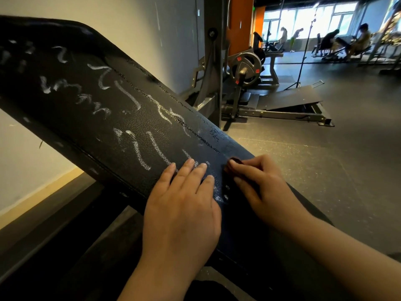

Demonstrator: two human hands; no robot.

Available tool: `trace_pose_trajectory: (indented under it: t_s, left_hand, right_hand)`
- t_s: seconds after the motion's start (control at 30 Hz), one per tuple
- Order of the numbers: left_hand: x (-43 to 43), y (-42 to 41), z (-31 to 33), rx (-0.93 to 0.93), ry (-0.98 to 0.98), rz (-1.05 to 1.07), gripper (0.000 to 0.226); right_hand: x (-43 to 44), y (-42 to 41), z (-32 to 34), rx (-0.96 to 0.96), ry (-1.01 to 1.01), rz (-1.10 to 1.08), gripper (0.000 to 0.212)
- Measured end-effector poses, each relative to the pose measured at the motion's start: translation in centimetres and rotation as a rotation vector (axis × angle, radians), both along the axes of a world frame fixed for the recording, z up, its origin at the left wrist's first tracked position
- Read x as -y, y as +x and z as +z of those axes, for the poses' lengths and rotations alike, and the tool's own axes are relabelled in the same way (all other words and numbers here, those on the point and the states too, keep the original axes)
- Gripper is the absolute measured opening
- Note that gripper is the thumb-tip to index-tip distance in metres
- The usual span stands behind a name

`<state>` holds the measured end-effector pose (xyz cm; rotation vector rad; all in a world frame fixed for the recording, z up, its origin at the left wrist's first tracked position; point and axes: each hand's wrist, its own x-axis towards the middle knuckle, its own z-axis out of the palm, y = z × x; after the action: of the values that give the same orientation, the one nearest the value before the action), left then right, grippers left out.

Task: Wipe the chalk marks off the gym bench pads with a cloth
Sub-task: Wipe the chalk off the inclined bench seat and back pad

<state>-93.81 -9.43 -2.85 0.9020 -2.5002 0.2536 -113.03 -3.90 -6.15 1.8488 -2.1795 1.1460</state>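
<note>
Chalk marks point(130, 96) sprawled white across the upper left of the bench pad point(65, 109), loops and zigzags running down the tilted black surface toward the person. Plenty of them lay unwiped, so the job looked barely begun. That pad read as firm cushion under grained vinyl, fixed to its frame and not a thing to lift. The powder sat down in the grain, so my call was that a light brush would only smear it and real pressure would be needed. Down at the near end the left hand point(182, 205) lay flat on the pad, fingers point(186, 168) straight and slightly spread, tips resting on the lowest strokes, holding nothing and looking like a brace. Just to its right came the cloth point(235, 162), a small dark reddish wad on the pad near the stitched seam, most of it hidden, so its full size could not be told. It looked soft, light and limp, the sort of thing that folds and slips away unless bunched, so the place to take it was right where it was taken: wadded under the fingertips. And the right hand point(260, 183) had exactly that, fingers curled tight over the wad, knuckles raised, wrist low over the pad, forearm coming in from the lower right.
</note>
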Motion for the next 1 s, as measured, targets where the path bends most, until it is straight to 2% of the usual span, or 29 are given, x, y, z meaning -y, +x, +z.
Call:
trace_pose_trajectory:
  t_s: [0.17, 0.27, 0.4, 0.5, 0.6, 0.67, 0.8, 0.87, 0.93, 1.0]
  left_hand:
    - [0.0, -0.2, 0.0, -0.012, -0.006, 0.003, 0.05]
    - [-0.1, -0.2, 0.0, -0.003, -0.02, -0.005, 0.05]
    - [-0.1, -0.1, 0.0, -0.023, -0.019, -0.003, 0.051]
    - [0.1, -0.2, -0.1, -0.034, -0.024, -0.005, 0.05]
    - [0.0, -0.2, -0.2, -0.031, -0.038, -0.01, 0.049]
    - [-0.1, -0.1, -0.2, -0.031, -0.04, -0.013, 0.049]
    - [-0.1, 0.0, -0.2, -0.044, -0.039, -0.009, 0.049]
    - [-0.1, 0.0, -0.3, -0.048, -0.042, -0.008, 0.048]
    - [0.0, -0.1, -0.3, -0.041, -0.041, -0.007, 0.049]
    - [-0.1, -0.1, -0.2, -0.02, -0.042, -0.002, 0.05]
  right_hand:
    - [5.0, -1.5, 1.3, 0.14, -0.063, -0.068, 0.037]
    - [4.4, 0.1, 0.7, 0.265, -0.116, -0.062, 0.04]
    - [-0.2, 2.2, -1.0, 0.155, -0.135, 0.15, 0.046]
    - [1.7, -0.8, -0.6, 0.069, -0.107, 0.09, 0.043]
    - [4.5, -2.0, 0.1, 0.199, -0.128, -0.088, 0.038]
    - [4.3, -0.4, 0.1, 0.279, -0.125, -0.099, 0.037]
    - [-0.6, 3.8, -0.9, 0.183, -0.162, 0.091, 0.042]
    - [-1.2, 3.0, -0.9, 0.14, -0.123, 0.157, 0.045]
    - [0.3, 1.1, -0.9, 0.14, -0.108, 0.118, 0.045]
    - [2.2, -0.4, -0.5, 0.256, -0.108, -0.021, 0.044]
